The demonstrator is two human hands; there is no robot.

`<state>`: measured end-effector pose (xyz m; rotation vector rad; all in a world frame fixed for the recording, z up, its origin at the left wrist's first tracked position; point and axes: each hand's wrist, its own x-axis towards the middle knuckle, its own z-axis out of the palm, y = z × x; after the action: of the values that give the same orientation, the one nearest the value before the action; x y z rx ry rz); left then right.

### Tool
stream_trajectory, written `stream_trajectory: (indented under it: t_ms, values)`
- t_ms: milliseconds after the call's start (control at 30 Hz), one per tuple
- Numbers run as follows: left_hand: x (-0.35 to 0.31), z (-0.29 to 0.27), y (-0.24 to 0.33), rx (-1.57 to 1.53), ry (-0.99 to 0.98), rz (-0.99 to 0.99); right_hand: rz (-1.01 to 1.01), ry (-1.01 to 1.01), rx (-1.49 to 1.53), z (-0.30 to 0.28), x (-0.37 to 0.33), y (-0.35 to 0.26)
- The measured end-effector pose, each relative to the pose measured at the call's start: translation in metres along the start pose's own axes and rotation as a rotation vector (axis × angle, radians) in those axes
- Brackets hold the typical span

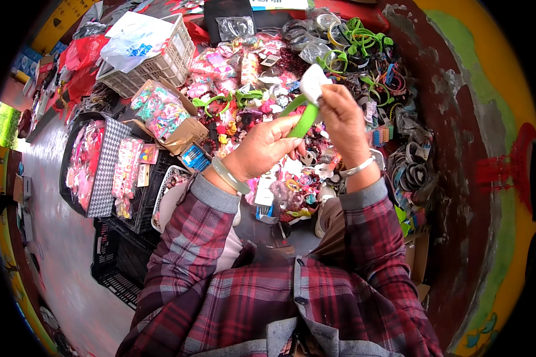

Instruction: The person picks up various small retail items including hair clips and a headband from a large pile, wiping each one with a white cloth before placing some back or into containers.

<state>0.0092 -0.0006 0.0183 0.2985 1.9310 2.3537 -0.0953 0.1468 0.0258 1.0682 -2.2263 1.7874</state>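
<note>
A green fuzzy headband (305,122) is held up in front of me, over a heap of hair accessories (289,190). My left hand (262,149) grips its band, with the thumb lying along the green part. At the band's upper end is a soft white piece (313,82), pinched between the thumb and fingers of my right hand (344,119). Whether the white piece is fixed to the band cannot be made out. More green headbands (335,61) lie on the heap at the far right, and another green headband (219,107) rests left of my hands.
At far left stands a pale plastic crate (155,68) with a white bag (136,47) on top. Nearer are a cardboard box (181,134) of colourful packets, a checked basket (106,163) of pink packets and a black crate (122,256). A worn painted wall (458,178) rises at right.
</note>
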Motion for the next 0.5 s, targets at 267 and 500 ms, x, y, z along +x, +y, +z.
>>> stream_trajectory:
  t_ms: [267,500]
  values:
    - [-0.002,-0.005,-0.003,-0.073,0.110,-0.017,-0.229,-0.027,-0.137,0.026,-0.023,-0.028]
    - [-0.001,0.001,-0.002,0.099,0.020,-0.016,0.075,0.094,0.112,0.003,-0.006,-0.004]
